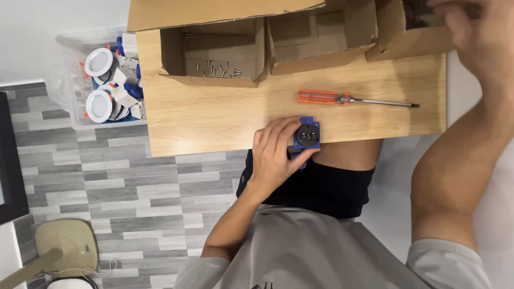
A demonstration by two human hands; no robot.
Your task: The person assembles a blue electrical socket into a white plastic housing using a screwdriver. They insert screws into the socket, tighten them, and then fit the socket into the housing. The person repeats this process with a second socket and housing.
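My left hand (277, 155) grips a small blue socket (308, 134) with a black round face, held at the near edge of the wooden table (203, 112). Up at the top right, my right hand (476, 32) is blurred over a cardboard box (407, 37); whether it holds anything cannot be told. An orange-handled screwdriver (342, 99) lies on the table between the two hands, its shaft pointing right.
Two more open cardboard boxes stand at the table's far side: one (214, 51) holds several loose screws, one (318, 37) looks bare. A clear plastic bin (99, 80) of white round lamps and blue parts sits on the floor at left. A beige fan base (64, 249) is at bottom left.
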